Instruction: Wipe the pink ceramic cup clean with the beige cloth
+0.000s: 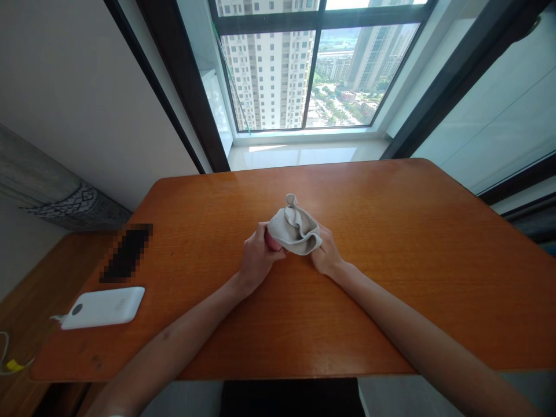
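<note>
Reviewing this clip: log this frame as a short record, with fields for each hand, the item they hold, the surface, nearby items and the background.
Left hand: closed around a pink-red object, its kind hidden
Right hand: holding the cloth's edge, fingers partly hidden
Held item: grey-beige cloth, crumpled, between the hands
Surface: orange wooden table
Nearby: white power bank with cable; pixelated dark object
Background: window showing high-rise towers
</note>
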Demonstrator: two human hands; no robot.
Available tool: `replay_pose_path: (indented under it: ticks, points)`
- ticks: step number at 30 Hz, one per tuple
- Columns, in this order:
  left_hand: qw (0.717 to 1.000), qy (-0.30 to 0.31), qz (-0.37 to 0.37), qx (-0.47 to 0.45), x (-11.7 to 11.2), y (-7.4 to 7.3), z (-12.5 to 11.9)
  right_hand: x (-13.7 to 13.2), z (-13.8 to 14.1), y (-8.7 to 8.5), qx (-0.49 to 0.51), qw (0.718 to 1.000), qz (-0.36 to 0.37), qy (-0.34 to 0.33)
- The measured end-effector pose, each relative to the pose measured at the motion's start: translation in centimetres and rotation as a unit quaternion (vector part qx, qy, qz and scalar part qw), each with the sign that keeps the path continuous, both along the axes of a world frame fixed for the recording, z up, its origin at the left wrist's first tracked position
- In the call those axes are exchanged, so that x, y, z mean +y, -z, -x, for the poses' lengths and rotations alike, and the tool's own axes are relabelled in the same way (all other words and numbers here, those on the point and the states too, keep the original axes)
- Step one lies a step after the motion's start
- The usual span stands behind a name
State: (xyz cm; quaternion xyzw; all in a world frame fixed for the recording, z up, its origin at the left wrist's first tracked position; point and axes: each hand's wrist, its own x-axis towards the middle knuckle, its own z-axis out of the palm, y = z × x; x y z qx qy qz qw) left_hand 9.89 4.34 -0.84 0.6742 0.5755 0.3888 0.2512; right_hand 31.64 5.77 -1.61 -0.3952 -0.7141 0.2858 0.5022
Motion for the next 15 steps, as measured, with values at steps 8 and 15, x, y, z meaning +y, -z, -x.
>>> replay_pose_path:
  ticks: [8, 15]
  points:
    - [1.000, -0.008, 0.005, -0.002, -0.1, -0.4, 0.4, 1.0, 0.2, 1.1, 0.106, 0.977, 0.185, 0.003]
    - [0.997, 0.046, 0.038, -0.042, 0.0, -0.2, 0.3, 1.7, 0.1, 1.5, 0.204, 0.963, 0.171, 0.044]
